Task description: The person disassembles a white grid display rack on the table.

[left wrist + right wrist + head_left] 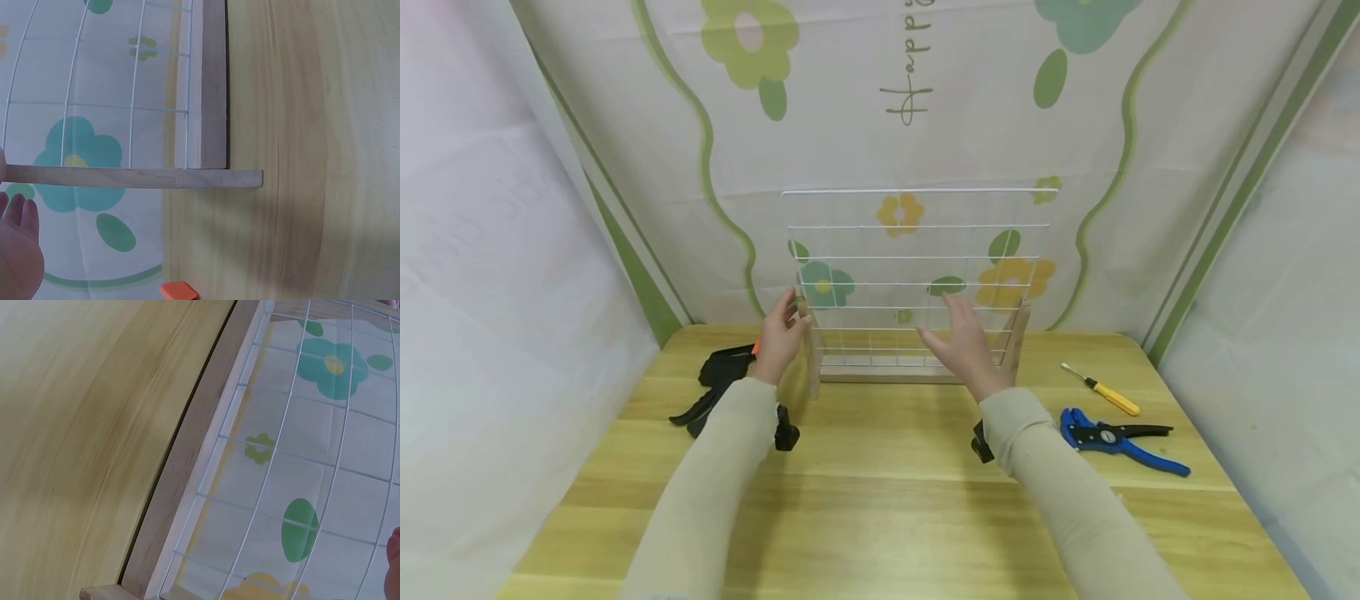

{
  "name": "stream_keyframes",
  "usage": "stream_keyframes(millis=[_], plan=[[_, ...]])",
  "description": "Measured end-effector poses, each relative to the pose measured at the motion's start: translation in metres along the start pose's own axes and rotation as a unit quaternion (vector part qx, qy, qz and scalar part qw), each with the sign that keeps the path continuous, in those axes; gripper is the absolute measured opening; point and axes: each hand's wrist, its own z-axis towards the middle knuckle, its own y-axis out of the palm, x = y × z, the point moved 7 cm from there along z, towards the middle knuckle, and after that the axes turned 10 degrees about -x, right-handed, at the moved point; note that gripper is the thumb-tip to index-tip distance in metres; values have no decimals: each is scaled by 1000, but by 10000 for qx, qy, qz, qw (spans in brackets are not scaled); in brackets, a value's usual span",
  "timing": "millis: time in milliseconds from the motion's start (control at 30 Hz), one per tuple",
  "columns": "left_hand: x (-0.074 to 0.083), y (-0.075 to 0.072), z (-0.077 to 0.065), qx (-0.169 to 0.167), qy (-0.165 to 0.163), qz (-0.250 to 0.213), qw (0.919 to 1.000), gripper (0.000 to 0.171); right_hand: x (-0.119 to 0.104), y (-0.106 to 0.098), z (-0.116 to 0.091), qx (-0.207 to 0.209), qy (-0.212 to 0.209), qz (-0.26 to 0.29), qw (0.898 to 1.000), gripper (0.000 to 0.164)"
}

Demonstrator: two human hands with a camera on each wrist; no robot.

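Observation:
A white wire grid panel stands upright in a pale wooden stand with a bottom crossbar. My left hand pinches the top of the stand's left wooden upright. Part of that grip lies outside the left wrist view, where the thumb is on the grid side of the upright and loose fingers are below it. In front of the grid's right half, my right hand has its thumb and fingers spread and holds nothing. Behind its forearm is the right wooden upright.
To the right lie a yellow-handled screwdriver and blue and black wire-stripping pliers. A black tool with an orange tip, partly hidden by the left arm, lies at left. Printed white cloth hangs behind the wooden table.

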Motion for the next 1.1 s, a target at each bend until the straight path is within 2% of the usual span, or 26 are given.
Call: stream_keyframes(millis=[133,300,467,667,833,1000,1100], plan=[[-2,-2,4,-45,32,-44,10000,59,0,7,8,109,-48,54,9999,72],[-5,0,10,-272,39,52,9996,59,2,13,13,275,88,50,9996,69],[-7,1,13,-431,3,54,9991,59,-2,18,16,294,249,422,9984,70],[-7,0,12,-400,81,299,9987,53,-8,24,23,447,428,865,9943,73],[-8,1,12,-311,116,34,9994,51,-11,23,28,663,533,1226,9888,69],[-9,2,13,-271,110,-201,9994,52,-12,21,31,890,777,1202,9857,57],[-9,3,10,-190,165,-197,9995,52,-11,21,31,1054,1080,1135,9820,51]])
